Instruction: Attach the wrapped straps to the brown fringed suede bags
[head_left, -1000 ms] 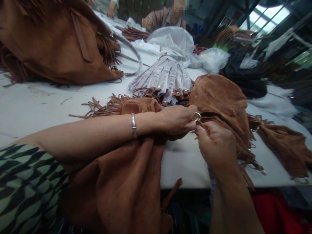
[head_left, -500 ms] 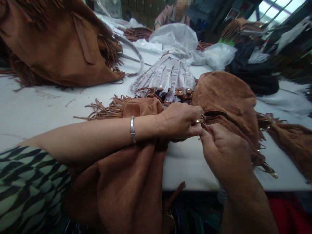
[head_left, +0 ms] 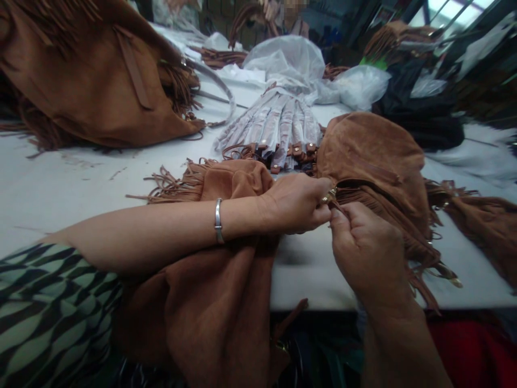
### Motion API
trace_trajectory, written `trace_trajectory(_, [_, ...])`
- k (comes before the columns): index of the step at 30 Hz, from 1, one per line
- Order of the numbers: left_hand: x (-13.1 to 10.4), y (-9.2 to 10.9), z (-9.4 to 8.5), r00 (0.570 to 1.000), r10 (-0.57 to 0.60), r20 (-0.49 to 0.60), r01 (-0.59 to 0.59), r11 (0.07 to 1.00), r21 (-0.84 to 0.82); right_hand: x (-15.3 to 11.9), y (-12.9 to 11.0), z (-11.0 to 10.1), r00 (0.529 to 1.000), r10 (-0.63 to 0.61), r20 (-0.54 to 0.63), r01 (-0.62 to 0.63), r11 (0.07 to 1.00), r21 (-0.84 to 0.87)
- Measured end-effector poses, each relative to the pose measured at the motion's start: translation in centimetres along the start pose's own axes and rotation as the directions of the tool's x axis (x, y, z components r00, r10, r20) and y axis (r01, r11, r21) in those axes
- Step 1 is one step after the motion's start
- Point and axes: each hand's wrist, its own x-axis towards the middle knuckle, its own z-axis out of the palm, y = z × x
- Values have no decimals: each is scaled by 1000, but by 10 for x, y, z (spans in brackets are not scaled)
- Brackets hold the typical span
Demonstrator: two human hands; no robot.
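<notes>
My left hand (head_left: 299, 203), with a silver bangle on its wrist, is closed around a gold-coloured metal fitting (head_left: 329, 195) that shows at its fingertips. Pressed close to it, my right hand (head_left: 365, 242) pinches a narrow brown leather strip (head_left: 336, 206) by the fitting; the fingers hide most of it. Under my left forearm a brown suede bag (head_left: 218, 302) with fringe hangs over the table edge. Just beyond my right hand lies a second brown suede bag (head_left: 375, 145), its opening and fringe facing me.
Plastic-wrapped straps (head_left: 283, 121) fan out on the white table (head_left: 100, 172). A large fringed bag (head_left: 92, 81) stands at left, another brown suede piece (head_left: 484, 226) lies at right. Clear plastic bags (head_left: 286, 59) are behind. Across the table a person (head_left: 297, 24) handles brown strips.
Both my hands keep their grip, and my right hand has shifted slightly left. The person across the table has lifted a bundle of brown strips.
</notes>
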Motion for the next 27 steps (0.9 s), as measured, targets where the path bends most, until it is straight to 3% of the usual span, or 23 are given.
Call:
trace_trajectory(5, [0,-1,0,998,56,41,-60,995,86,-3,-2,9,992,25,-121,-22,999,33])
trace_trajectory(11, [4,-7,3,991,78,107,-79,997,5,0,7,10,985,9,-175,6,996,83])
trace_trajectory(14, [2,-4,9,992,49,117,-46,999,-29,14,19,-4,997,-65,-29,69,981,181])
trace_trajectory(17, [-2,1,16,992,28,122,-25,999,-25,30,26,-20,969,-159,190,106,959,263])
trace_trajectory(22, [-1,4,17,981,-116,153,115,993,12,44,18,-35,925,-194,326,113,962,250])
trace_trajectory(24, [1,0,14,979,-82,186,84,996,-6,45,14,-38,918,-146,370,45,962,268])
trace_trajectory(27, [3,-10,11,971,78,227,-57,993,-100,48,14,-41,888,-72,453,-124,913,388])
